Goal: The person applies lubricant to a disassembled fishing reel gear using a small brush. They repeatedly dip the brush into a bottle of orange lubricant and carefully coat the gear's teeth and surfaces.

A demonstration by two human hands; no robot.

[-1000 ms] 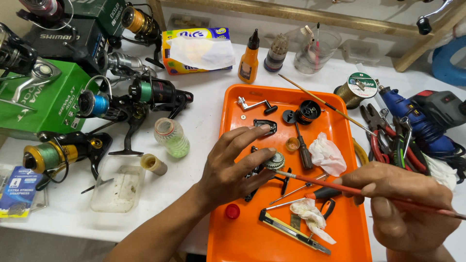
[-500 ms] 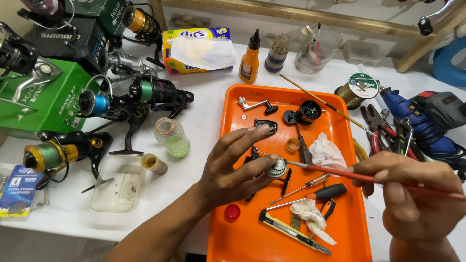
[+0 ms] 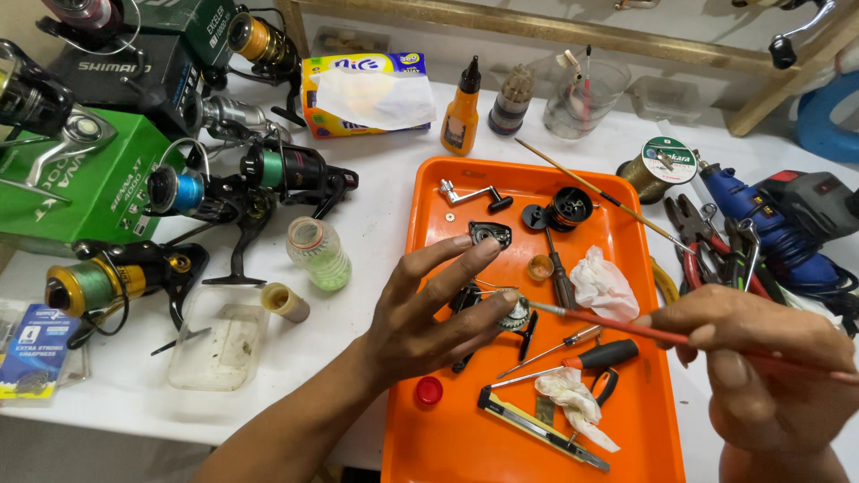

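Near the front edge of the orange plastic tray (image 3: 465, 447), our right hand (image 3: 769, 385) pinches a thin red-handled brush (image 3: 626, 327), its tip touching the small round metal gear part (image 3: 514, 313). Our left hand (image 3: 429, 313) steadies that part mid-tray with thumb and fingertip, other fingers spread open. Beyond lies a crumpled white tissue (image 3: 601, 284).

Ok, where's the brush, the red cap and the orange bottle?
Brush (image 3: 626, 327), head view, red handle.
Red cap (image 3: 429, 390), head view, its top.
Orange bottle (image 3: 461, 121), head view, its body.

Bright even light, soft shadows, sharp focus, slight edge distortion.
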